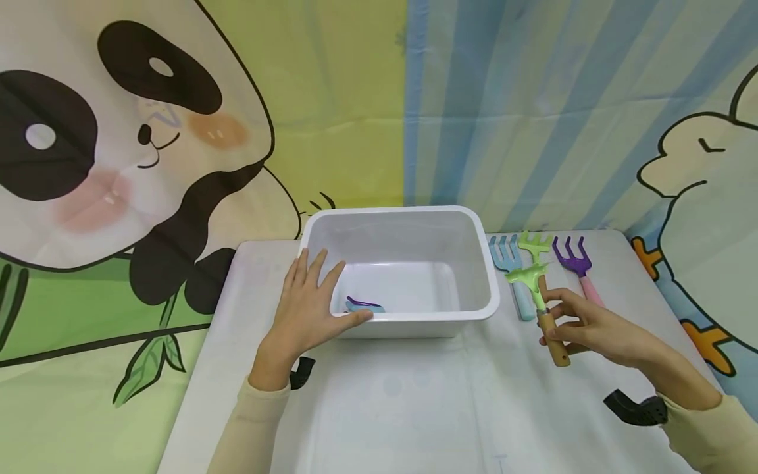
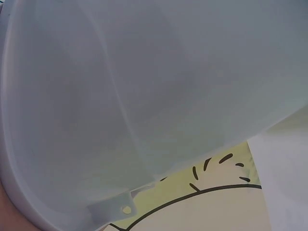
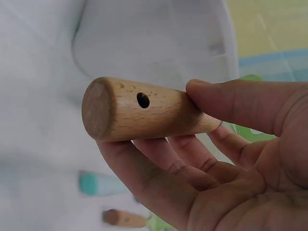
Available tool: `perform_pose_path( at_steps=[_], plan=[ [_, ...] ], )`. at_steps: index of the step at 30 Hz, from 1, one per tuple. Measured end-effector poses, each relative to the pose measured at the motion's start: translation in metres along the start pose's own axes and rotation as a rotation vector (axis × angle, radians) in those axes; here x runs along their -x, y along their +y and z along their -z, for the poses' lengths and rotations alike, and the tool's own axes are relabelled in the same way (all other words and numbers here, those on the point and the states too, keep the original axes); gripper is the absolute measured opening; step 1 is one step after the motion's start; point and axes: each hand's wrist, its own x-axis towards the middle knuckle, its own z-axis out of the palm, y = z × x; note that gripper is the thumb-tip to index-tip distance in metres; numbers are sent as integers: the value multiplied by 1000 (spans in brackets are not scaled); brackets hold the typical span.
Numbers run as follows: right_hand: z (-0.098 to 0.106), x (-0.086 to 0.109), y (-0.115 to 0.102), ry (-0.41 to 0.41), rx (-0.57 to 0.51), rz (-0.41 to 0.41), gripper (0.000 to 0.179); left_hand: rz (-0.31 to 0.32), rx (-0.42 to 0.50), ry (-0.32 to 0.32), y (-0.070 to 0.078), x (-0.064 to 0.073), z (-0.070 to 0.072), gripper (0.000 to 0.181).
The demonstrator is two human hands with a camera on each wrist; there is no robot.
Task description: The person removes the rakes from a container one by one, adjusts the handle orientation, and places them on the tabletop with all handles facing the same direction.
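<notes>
Right hand point(image 1: 592, 330) grips a green fork point(image 1: 547, 321) by its wooden handle; left hand point(image 1: 309, 309) lies with fingers spread on the bin's point(image 1: 397, 329) rim.
Just beyond the right hand, a blue fork point(image 1: 522, 299) and another green fork point(image 1: 535, 244) lie on the table point(image 1: 414, 408); a low swing could snag tines. A loose fingertip hold might let the handle roll, and pressing hard with the left hand could slide the bin.

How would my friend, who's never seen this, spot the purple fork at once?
Find the big white tub on the table, then look to its right. The purple fork lies farthest out, just beyond the right hand, prongs pointing away. Its purple head and pink handle set it apart from the blue fork and light green fork lying beside it.
</notes>
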Motion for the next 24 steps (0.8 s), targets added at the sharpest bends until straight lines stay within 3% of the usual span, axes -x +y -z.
perform_pose_path(
  at_steps=[9, 16, 24],
  plan=[
    [-14, 5, 60, 102, -33, -183, 64, -1, -6, 9, 1, 0, 0, 105],
    [-22, 9, 88, 117, -129, -269, 67, -1, 1, 12, 1, 1, 0, 104],
    [-24, 11, 105, 99, -211, -310, 62, 5, 0, 2, 1, 0, 0, 103]
  ],
)
